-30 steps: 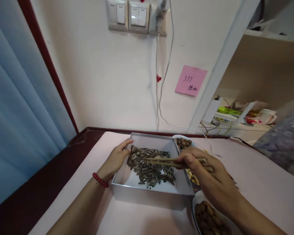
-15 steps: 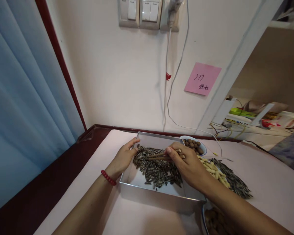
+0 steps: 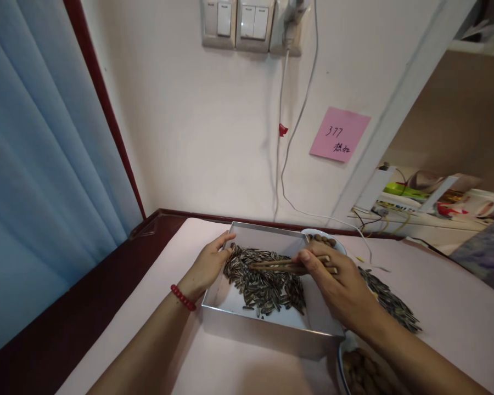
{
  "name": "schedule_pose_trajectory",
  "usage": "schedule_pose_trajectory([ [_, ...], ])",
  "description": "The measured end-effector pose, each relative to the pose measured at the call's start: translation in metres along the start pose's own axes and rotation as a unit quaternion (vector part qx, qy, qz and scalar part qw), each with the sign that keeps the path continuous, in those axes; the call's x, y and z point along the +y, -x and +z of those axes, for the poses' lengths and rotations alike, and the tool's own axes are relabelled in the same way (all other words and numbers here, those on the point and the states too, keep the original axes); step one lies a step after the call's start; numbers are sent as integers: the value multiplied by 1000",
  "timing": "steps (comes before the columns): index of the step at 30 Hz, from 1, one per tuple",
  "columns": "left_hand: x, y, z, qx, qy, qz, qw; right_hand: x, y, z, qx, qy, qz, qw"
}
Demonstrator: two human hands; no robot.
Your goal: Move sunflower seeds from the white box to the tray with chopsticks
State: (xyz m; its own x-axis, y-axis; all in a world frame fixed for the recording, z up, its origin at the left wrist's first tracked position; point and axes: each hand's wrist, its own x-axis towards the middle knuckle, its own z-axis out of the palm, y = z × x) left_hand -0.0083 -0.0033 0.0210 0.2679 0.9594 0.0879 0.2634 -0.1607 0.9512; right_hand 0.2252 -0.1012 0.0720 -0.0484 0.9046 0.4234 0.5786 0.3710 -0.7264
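A white square tray (image 3: 267,341) stands on the pink table, holding a heap of striped sunflower seeds (image 3: 263,282). My left hand (image 3: 208,266), with a red bead bracelet at the wrist, rests on the tray's left rim with its fingers curled over the edge. My right hand (image 3: 340,285) is closed around a pair of wooden chopsticks (image 3: 274,265), whose tips lie over the seeds near the middle of the tray.
A small bowl of brown nuts (image 3: 324,240) sits behind the tray's right corner. Loose sunflower seeds (image 3: 389,302) lie on the table to the right. Another bowl of nuts (image 3: 364,373) is at the lower right. A cable (image 3: 290,203) hangs down the wall behind.
My right hand has drawn back to the right, out of the tray, with the chopsticks still pointing left over the seeds. The left hand has stayed on the rim.
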Motion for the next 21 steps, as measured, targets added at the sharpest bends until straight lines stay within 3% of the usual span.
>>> schedule_pose_trajectory([
  [4, 1, -1, 0, 1, -8, 8, 1000, -6, 21, -23, 59, 0, 6, 998],
  [8, 5, -3, 0, 15, -26, 14, 999, -14, 49, -66, 184, 31, -10, 982],
  [11, 6, -6, -1, 15, -37, 18, 999, -15, 73, -103, 301, 71, -8, 951],
  [15, 5, -11, -2, 20, -54, 12, 998, -4, 108, -139, 410, 86, 76, 905],
  [17, 5, -13, -3, 18, -73, 13, 997, 7, 125, -150, 422, 81, 130, 893],
  [21, 5, -15, -5, 17, -98, 9, 995, 30, 152, -159, 386, 83, 219, 892],
])
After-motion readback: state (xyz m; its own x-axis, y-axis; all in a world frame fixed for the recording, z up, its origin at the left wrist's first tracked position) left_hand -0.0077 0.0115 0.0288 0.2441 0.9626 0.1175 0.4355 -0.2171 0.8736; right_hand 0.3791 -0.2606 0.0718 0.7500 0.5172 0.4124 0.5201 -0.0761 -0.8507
